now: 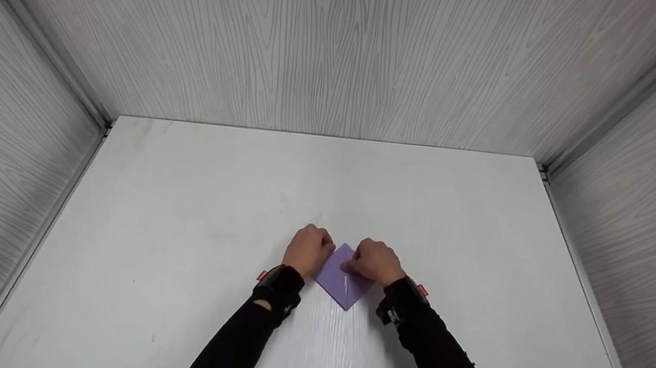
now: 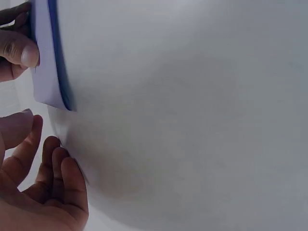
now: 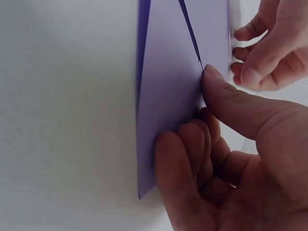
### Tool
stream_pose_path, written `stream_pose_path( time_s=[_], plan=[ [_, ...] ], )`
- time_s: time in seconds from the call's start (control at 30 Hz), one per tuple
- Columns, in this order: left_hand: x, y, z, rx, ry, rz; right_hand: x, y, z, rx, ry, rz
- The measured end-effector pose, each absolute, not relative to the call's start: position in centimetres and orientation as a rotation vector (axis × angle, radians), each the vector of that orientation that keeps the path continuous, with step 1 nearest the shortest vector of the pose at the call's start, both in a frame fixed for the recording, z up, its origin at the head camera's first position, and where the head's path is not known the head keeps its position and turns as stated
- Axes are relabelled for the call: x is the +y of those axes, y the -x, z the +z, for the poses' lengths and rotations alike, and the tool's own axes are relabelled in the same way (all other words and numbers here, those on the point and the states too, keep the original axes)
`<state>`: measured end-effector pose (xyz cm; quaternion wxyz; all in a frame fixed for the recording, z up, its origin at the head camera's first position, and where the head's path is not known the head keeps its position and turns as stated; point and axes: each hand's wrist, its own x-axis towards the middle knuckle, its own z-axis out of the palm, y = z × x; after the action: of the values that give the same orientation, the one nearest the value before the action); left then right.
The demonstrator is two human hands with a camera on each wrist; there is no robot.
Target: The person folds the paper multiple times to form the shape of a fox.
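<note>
A folded sheet of purple paper (image 1: 340, 278) lies diamond-shaped on the white table in the head view, one corner toward the person. My right hand (image 1: 379, 262) pinches it at the right side; in the right wrist view the thumb (image 3: 219, 86) presses near the slit between two flaps, the other fingers curled at the edge. At the paper's left is my left hand (image 1: 307, 250). The left wrist view shows its fingers (image 2: 72, 185) loosely bent with nothing between them, apart from the purple paper (image 2: 48, 62).
The white tabletop (image 1: 181, 193) spreads around both hands. Grey wood-grain panels stand at the back (image 1: 342, 51), on the left side (image 1: 6, 113) and on the right side (image 1: 645, 181). Both forearms wear black sleeves and wrist straps.
</note>
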<state>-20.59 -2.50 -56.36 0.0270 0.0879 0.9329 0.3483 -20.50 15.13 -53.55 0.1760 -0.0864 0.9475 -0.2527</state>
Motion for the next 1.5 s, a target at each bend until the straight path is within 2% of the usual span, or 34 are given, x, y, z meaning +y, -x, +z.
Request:
stream_pose_path(
  time_s=[0.27, 0.6, 1.0, 1.5],
  plan=[
    [-1.2, 21.8, -56.6, 2.929, -0.126, 1.031, 14.8, 20.5, -53.4, 2.681, 0.238, -0.745],
    [-0.6, 21.9, -57.0, 2.993, -0.069, 0.963, 14.9, 20.7, -53.6, 2.670, 0.204, -0.721],
    [-1.8, 21.7, -57.1, 2.978, -0.096, 0.921, 15.0, 20.7, -53.6, 2.660, 0.211, -0.722],
    [-4.9, 19.7, -56.7, 2.920, -0.178, 0.841, 15.1, 20.9, -53.6, 2.619, 0.236, -0.710]
  ],
)
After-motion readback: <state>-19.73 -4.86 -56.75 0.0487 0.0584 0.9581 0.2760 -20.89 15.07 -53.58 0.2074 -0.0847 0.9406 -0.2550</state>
